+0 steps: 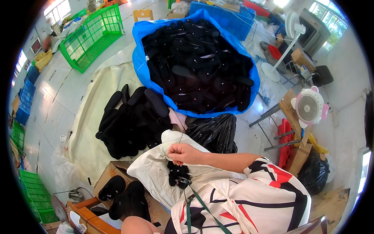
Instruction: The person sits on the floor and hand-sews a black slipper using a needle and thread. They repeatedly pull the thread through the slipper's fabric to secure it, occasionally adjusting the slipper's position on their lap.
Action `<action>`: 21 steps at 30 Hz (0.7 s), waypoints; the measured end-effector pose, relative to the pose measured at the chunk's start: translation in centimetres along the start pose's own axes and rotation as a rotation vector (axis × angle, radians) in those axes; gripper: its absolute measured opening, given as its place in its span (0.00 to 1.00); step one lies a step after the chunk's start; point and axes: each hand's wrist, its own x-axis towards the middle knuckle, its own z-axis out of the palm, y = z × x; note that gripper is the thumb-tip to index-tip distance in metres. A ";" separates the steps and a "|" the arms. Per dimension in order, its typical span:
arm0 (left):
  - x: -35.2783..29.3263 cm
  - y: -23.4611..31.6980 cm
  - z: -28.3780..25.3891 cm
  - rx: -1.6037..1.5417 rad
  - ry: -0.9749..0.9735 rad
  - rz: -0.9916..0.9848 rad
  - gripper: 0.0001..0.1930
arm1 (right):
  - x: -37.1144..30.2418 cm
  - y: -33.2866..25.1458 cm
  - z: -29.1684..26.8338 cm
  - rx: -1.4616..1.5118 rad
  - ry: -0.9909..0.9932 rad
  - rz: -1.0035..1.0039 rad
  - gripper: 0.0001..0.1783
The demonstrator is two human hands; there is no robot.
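Note:
My right hand (182, 154) is raised over my lap with its fingers pinched together. A thin dark strand (181, 137) rises from the fingers; whether it is thread or a needle I cannot tell. Below the hand, a small bunched black piece (177, 172) lies on the white cloth (156, 165) over my lap. Beside it is a small metal tool (184, 181), with a green strap (206, 208) running down my patterned clothing. My left hand does not show; a bit of bare skin appears at the lower edge. Black slipper-like pieces (132, 201) sit close by at the lower left.
A large blue bag (137, 50) full of black slipper-shaped pieces stands ahead. Another black pile (130, 121) lies on a cream sheet (83, 128). Nearby are a black plastic bag (214, 132), a wooden chair (87, 220), a green crate (91, 39) and a fan on a table (290, 105).

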 end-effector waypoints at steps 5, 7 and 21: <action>0.0 0.2 -0.2 0.006 0.000 0.009 0.16 | -0.1 0.2 -0.1 0.002 0.011 0.007 0.08; -0.2 0.2 -0.6 0.016 0.002 0.009 0.16 | -0.2 0.1 -0.1 0.015 0.008 0.018 0.08; -15.3 5.3 -4.1 -0.534 -0.272 -1.914 0.33 | -2.9 -4.1 1.2 0.221 -0.287 -0.053 0.10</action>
